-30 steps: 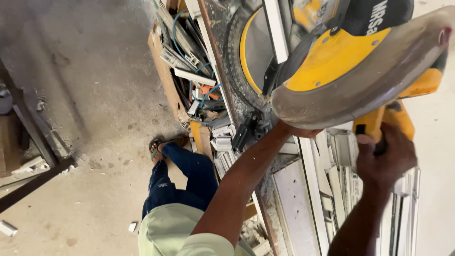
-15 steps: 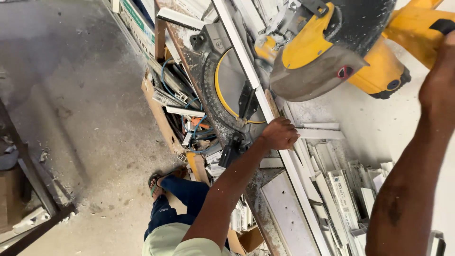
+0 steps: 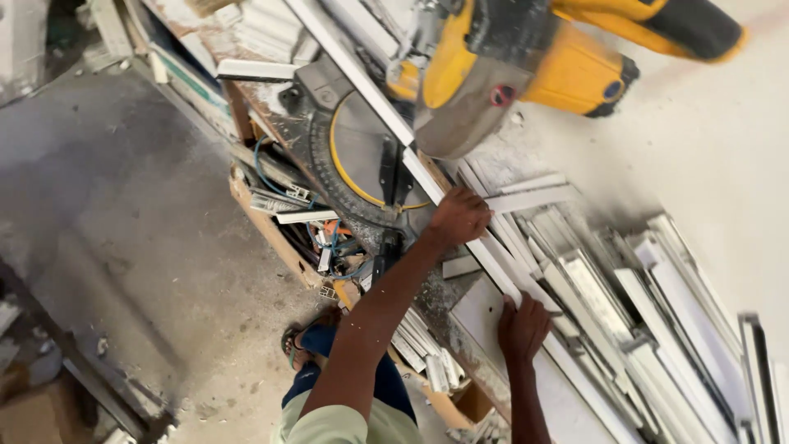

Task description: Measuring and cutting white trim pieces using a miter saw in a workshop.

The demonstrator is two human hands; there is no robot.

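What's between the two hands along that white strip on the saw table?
In the head view, only a bare stretch of the white strip runs between the left hand and the right hand; both hands rest on it.
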